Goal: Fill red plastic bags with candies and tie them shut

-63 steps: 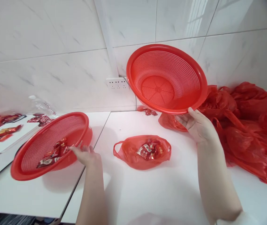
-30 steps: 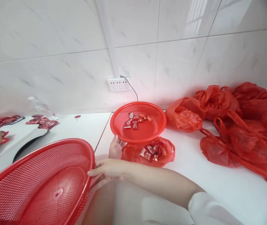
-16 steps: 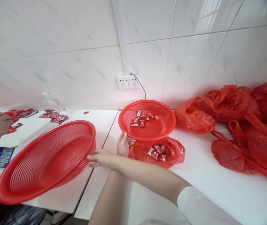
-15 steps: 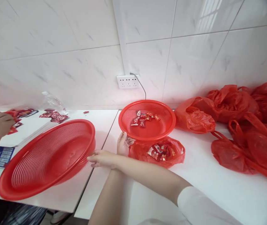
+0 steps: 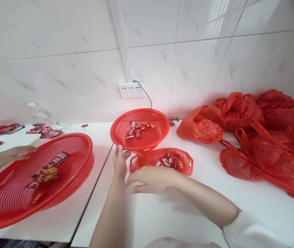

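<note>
My left hand (image 5: 119,160) grips the near-left rim of a small red plastic basket (image 5: 152,143), with fingertips at the edge. Several small red-wrapped candies (image 5: 138,133) lie on its bottom. Just in front of this basket lies an open red plastic bag (image 5: 144,159) with more wrapped candies (image 5: 170,160) inside. My right hand (image 5: 149,179) hovers by the bag's near edge, fingers apart and holding nothing; it hides part of the bag.
At left, a co-worker's hand (image 5: 12,156) is over a larger red basket (image 5: 84,144) with blurred wrapped candies (image 5: 48,172). Filled red bags (image 5: 240,110) crowd the right. A plastic bottle (image 5: 43,113) and loose packets (image 5: 44,131) lie by the wall; above is a socket (image 5: 131,90).
My right hand has moved from beside the large basket rightward to the bag. Wrapped candies now show in the large basket, where the co-worker's hand has come over. The view has turned slightly right.
</note>
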Demonstrator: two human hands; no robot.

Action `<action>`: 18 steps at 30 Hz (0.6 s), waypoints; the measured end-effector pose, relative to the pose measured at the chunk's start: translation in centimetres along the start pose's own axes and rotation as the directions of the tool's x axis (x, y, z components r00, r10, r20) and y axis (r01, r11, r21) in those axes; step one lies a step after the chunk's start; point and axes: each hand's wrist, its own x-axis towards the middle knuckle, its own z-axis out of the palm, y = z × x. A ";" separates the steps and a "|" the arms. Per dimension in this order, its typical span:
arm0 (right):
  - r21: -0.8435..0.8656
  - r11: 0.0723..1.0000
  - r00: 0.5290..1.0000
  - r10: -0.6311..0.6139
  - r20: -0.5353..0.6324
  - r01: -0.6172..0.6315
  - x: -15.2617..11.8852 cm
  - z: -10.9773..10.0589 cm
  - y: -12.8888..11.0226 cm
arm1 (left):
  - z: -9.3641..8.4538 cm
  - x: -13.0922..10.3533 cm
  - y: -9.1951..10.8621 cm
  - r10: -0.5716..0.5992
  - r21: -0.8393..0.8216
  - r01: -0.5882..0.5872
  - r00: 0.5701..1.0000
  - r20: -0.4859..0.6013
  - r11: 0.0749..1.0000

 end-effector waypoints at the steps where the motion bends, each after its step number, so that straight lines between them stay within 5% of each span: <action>1: -0.083 0.996 0.997 0.035 -0.069 -0.041 -1.6 -0.3 0.3 | -0.4 0.1 0.4 -0.006 0.092 0.006 1.000 -0.002 0.996; 4: -0.229 0.939 0.936 0.181 -0.302 -0.255 -5.9 -0.9 1.8 | -2.0 0.0 2.3 -0.100 0.448 0.065 0.993 0.056 0.892; 7: -0.271 0.762 0.747 0.384 -0.542 -0.588 -9.5 -1.3 3.8 | -2.9 -0.6 4.3 -0.235 0.713 0.074 0.963 0.130 0.697; 10: -0.255 0.556 0.575 0.534 -0.620 -0.791 -12.0 -1.5 5.6 | -2.6 -1.5 5.7 -0.311 0.777 -0.084 0.886 0.345 0.624; 13: -0.269 0.464 0.523 0.604 -0.601 -0.844 -13.3 -1.2 6.9 | -1.7 -2.6 6.4 -0.293 0.750 -0.186 0.840 0.456 0.634; 18: -0.254 0.410 0.477 0.657 -0.584 -0.876 -13.1 -0.2 8.1 | -0.5 -4.0 7.3 -0.259 0.735 -0.206 0.846 0.466 0.646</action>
